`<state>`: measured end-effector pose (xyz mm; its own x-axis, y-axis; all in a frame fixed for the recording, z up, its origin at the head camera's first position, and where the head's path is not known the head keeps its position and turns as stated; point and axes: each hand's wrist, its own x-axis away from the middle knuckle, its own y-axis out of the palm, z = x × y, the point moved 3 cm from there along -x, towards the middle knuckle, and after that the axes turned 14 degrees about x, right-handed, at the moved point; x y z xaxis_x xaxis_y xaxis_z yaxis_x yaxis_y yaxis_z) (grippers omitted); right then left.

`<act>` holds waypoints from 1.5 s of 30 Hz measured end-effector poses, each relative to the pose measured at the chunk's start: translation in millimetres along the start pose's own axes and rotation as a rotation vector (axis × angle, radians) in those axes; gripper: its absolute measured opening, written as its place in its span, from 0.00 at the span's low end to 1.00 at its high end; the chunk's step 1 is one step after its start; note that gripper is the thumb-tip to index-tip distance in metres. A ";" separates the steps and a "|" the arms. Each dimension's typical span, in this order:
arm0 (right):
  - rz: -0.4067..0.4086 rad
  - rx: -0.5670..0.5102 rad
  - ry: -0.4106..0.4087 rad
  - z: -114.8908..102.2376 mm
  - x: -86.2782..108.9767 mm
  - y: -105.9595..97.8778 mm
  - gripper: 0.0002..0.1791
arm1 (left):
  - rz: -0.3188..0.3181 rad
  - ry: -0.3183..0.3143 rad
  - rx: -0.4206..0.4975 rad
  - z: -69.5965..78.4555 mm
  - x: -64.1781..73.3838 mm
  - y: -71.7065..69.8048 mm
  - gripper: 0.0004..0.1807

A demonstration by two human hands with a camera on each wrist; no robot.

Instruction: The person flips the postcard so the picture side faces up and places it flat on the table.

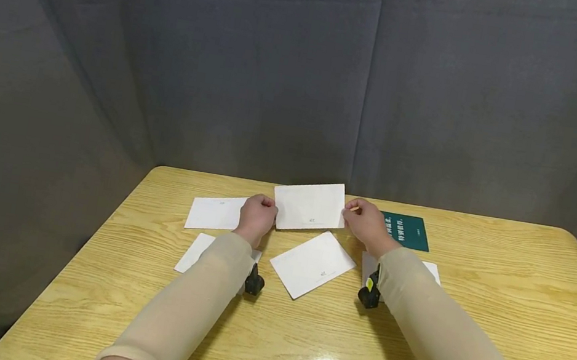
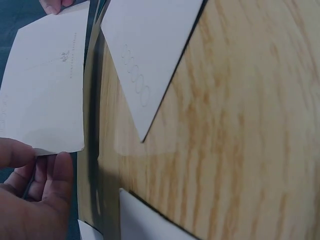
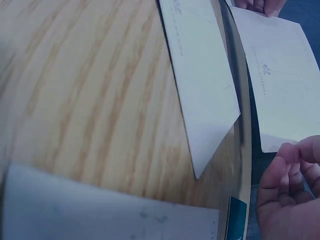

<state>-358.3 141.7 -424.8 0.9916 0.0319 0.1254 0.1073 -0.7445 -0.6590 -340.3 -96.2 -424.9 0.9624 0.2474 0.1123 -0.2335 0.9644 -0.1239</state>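
Postcard (image 1: 309,205) pinched at opposite short edges by left hand (image 1: 256,219) and right hand (image 1: 368,223), raised off table (image 1: 276,340); likely holding-up step, next move needs both hands synced.

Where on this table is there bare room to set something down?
Free: the table right of the green card, and the patch between the sleeves, nearer than the middle card. Crowded: the far middle, where the left hand and right hand grip the held card, with other cards around.
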 end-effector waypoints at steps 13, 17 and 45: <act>-0.097 -0.369 0.118 5.8 -3.0 0.1 0.19 | 0.001 0.024 0.106 -0.6 -0.4 -0.8 0.09; -0.126 -0.435 0.123 6.9 -4.4 -0.8 0.20 | -0.031 0.000 0.246 -1.8 0.1 -0.2 0.13; -0.234 -0.309 0.117 15.1 -2.7 1.0 0.27 | -0.046 -0.090 0.184 -13.9 -6.8 -7.5 0.13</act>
<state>-359.8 151.0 -437.0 0.9262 0.1608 0.3410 0.2843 -0.8921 -0.3513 -343.2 -106.5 -438.5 0.9582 0.2025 0.2019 -0.2193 0.9735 0.0645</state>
